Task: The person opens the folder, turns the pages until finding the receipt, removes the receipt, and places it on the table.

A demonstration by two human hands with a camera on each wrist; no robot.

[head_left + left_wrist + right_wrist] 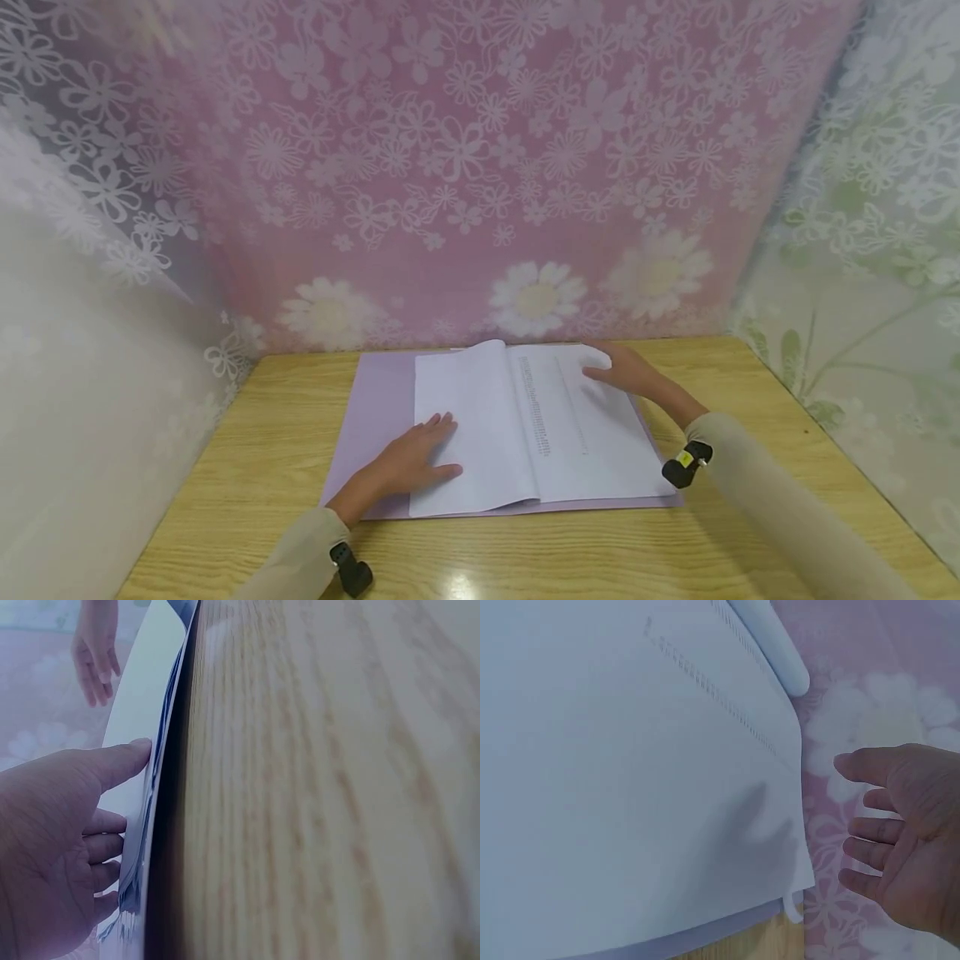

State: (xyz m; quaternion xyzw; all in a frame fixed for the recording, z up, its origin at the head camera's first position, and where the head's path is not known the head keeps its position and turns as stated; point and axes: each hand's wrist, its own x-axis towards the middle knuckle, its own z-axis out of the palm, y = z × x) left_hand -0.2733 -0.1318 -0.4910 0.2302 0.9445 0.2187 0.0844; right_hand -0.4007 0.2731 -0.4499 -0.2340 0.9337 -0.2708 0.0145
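A stack of white papers in a purple folder (386,408) lies spread on the table. My left hand (408,461) rests on the blank left page (476,433), fingers outstretched; the left wrist view shows its thumb near the stack's edge. Over the far right corner of the right page (600,433), which bears columns of small print, is my right hand (622,371). In the right wrist view that hand (907,840) has its fingers slightly bent, nothing between them, and its shadow falls on the page. Whether it touches the corner I cannot tell.
The wooden table (255,475) extends around the folder. Behind it a pink flowered curtain (465,167) hangs close to the far edge. More patterned fabric (885,250) covers the right side, with pale fabric (90,358) on the left.
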